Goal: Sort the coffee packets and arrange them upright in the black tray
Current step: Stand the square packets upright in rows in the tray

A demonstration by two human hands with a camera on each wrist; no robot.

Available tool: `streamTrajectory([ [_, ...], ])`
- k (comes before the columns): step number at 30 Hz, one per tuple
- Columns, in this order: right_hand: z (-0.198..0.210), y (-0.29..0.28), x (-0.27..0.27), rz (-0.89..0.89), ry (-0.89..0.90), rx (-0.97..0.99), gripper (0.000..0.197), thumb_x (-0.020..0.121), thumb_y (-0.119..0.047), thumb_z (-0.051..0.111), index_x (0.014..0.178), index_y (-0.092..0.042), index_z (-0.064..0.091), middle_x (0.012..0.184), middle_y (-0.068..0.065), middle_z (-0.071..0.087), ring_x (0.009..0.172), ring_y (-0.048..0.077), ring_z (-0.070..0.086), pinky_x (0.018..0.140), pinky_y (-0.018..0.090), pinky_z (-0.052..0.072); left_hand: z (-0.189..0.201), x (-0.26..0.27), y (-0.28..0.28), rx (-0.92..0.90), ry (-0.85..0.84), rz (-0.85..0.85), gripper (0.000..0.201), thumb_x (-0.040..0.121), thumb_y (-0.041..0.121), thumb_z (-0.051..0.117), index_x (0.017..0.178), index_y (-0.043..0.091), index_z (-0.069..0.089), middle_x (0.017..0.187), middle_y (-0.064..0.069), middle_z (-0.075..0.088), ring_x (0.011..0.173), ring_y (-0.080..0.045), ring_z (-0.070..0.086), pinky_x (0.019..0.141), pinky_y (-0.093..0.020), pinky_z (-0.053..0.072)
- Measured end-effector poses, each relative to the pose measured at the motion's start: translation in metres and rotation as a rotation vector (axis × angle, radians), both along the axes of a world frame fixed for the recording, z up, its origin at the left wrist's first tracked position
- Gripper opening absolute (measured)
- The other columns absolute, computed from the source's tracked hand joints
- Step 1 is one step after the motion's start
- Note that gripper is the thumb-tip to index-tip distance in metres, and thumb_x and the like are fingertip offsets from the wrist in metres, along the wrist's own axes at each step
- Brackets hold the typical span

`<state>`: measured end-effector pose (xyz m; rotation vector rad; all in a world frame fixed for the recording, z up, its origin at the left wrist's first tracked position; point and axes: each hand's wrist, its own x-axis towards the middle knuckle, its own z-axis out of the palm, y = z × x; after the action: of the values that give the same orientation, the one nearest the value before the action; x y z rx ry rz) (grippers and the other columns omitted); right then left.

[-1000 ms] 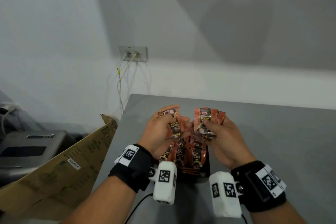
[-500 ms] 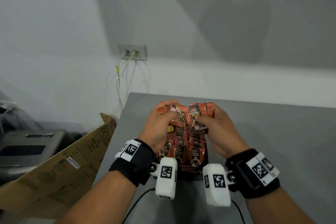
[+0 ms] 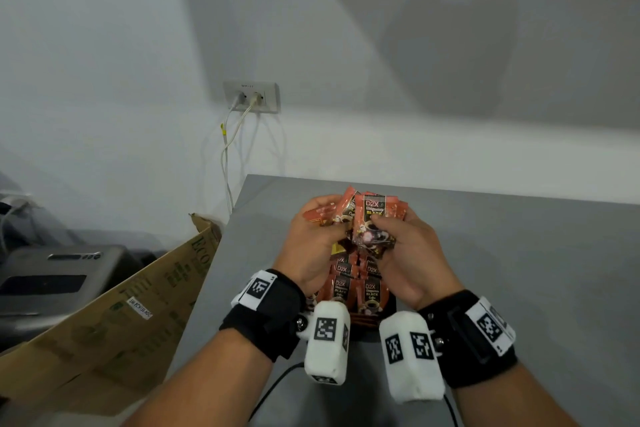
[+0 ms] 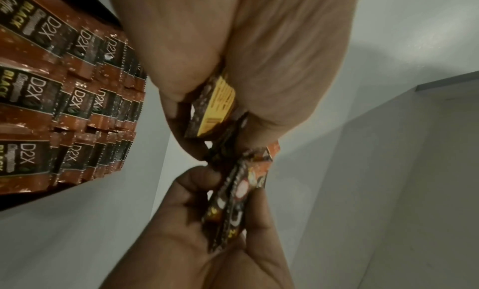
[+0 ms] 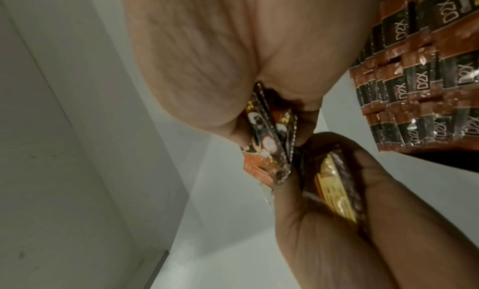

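Observation:
Both hands are raised above the black tray, each gripping a small bunch of orange-brown coffee packets. My left hand holds packets with a yellow-backed one showing under the palm. My right hand pinches a stack of packets upright, label toward me. The two bunches touch at the middle. Below them, rows of D2X packets stand upright in the tray, also seen in the left wrist view and the right wrist view.
The grey table runs to the right and toward the white wall. A cardboard box stands off the table's left edge beside a grey machine. A wall socket with cables hangs behind. A black cable trails near my left wrist.
The two hands came together from being apart, so their packet bunches now meet. Both hands also shifted slightly away from me, over the tray's far end.

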<state>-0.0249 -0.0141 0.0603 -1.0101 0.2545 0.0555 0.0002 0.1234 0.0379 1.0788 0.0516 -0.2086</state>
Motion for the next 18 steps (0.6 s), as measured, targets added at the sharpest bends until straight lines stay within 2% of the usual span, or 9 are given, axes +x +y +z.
streamTrajectory([
  [1, 0.001, -0.002, 0.001, -0.009, 0.002, -0.005, 0.029, 0.093, 0.005, 0.054, 0.120, -0.001, 0.060, 0.099, 0.020, 0.074, 0.083, 0.031, 0.073, 0.065, 0.039, 0.060, 0.000, 0.000, 0.002, -0.004, 0.010, -0.036, 0.042, 0.083, -0.018, 0.061, 0.121, -0.001, 0.062, 0.109, -0.027, 0.070, 0.092, -0.037, 0.067, 0.076, -0.047, 0.055],
  [3, 0.001, -0.005, 0.001, -0.012, 0.003, -0.009, 0.029, 0.093, 0.002, 0.056, 0.121, -0.002, 0.059, 0.105, 0.022, 0.073, 0.091, 0.036, 0.071, 0.072, 0.046, 0.059, 0.002, -0.001, 0.005, 0.003, 0.028, -0.066, 0.035, 0.087, -0.012, 0.056, 0.117, 0.002, 0.066, 0.105, -0.026, 0.069, 0.084, -0.034, 0.065, 0.067, -0.041, 0.052],
  [4, 0.000, -0.005, 0.000, -0.002, 0.002, -0.014, 0.029, 0.094, 0.001, 0.056, 0.123, -0.001, 0.060, 0.110, 0.024, 0.072, 0.096, 0.039, 0.070, 0.078, 0.049, 0.059, 0.002, -0.002, 0.006, 0.011, 0.015, -0.059, 0.034, 0.086, -0.012, 0.057, 0.115, 0.003, 0.066, 0.104, -0.026, 0.069, 0.084, -0.034, 0.065, 0.068, -0.040, 0.052],
  [6, 0.000, -0.003, -0.003, 0.039, 0.000, -0.031, 0.031, 0.095, -0.001, 0.054, 0.124, 0.002, 0.062, 0.115, 0.027, 0.070, 0.101, 0.040, 0.069, 0.087, 0.050, 0.057, 0.003, -0.004, 0.003, 0.035, -0.038, -0.045, 0.039, 0.080, -0.017, 0.064, 0.115, 0.000, 0.066, 0.107, -0.027, 0.071, 0.092, -0.038, 0.068, 0.079, -0.047, 0.055],
  [8, 0.001, -0.001, -0.004, 0.067, -0.011, -0.059, 0.030, 0.094, 0.000, 0.054, 0.122, 0.003, 0.065, 0.113, 0.027, 0.071, 0.097, 0.037, 0.070, 0.084, 0.046, 0.057, 0.001, -0.006, 0.001, 0.039, -0.045, -0.068, 0.044, 0.078, -0.019, 0.066, 0.120, -0.004, 0.063, 0.111, -0.028, 0.070, 0.097, -0.039, 0.069, 0.085, -0.049, 0.056],
  [11, 0.003, -0.010, 0.000, 0.029, -0.009, -0.054, 0.032, 0.094, -0.001, 0.053, 0.124, 0.008, 0.060, 0.104, 0.030, 0.069, 0.089, 0.038, 0.070, 0.077, 0.046, 0.058, 0.000, -0.004, 0.010, -0.091, 0.089, -0.117, 0.046, 0.086, -0.015, 0.045, 0.130, -0.003, 0.055, 0.100, -0.028, 0.067, 0.081, -0.037, 0.067, 0.071, -0.042, 0.058],
  [13, 0.005, -0.021, 0.002, 0.005, -0.013, -0.022, 0.034, 0.096, -0.003, 0.051, 0.127, 0.012, 0.055, 0.101, 0.033, 0.066, 0.087, 0.041, 0.068, 0.073, 0.046, 0.058, 0.001, -0.001, 0.017, -0.185, 0.143, -0.138, 0.048, 0.089, -0.013, 0.037, 0.134, -0.001, 0.051, 0.095, -0.026, 0.065, 0.078, -0.035, 0.068, 0.070, -0.044, 0.058],
  [15, 0.005, -0.028, 0.000, 0.049, -0.025, 0.002, 0.033, 0.095, -0.004, 0.051, 0.124, 0.011, 0.057, 0.103, 0.033, 0.067, 0.092, 0.043, 0.068, 0.072, 0.045, 0.059, 0.000, 0.001, 0.020, -0.159, 0.119, -0.130, 0.044, 0.092, -0.014, 0.047, 0.131, 0.003, 0.054, 0.098, -0.024, 0.068, 0.081, -0.033, 0.070, 0.068, -0.042, 0.060],
  [18, 0.003, -0.024, -0.006, 0.157, -0.017, -0.053, 0.034, 0.090, -0.003, 0.055, 0.122, 0.004, 0.064, 0.112, 0.028, 0.071, 0.098, 0.039, 0.070, 0.079, 0.044, 0.057, 0.001, 0.001, 0.015, -0.003, 0.039, -0.101, 0.033, 0.091, -0.007, 0.062, 0.123, 0.003, 0.062, 0.100, -0.018, 0.072, 0.089, -0.029, 0.070, 0.066, -0.039, 0.059],
])
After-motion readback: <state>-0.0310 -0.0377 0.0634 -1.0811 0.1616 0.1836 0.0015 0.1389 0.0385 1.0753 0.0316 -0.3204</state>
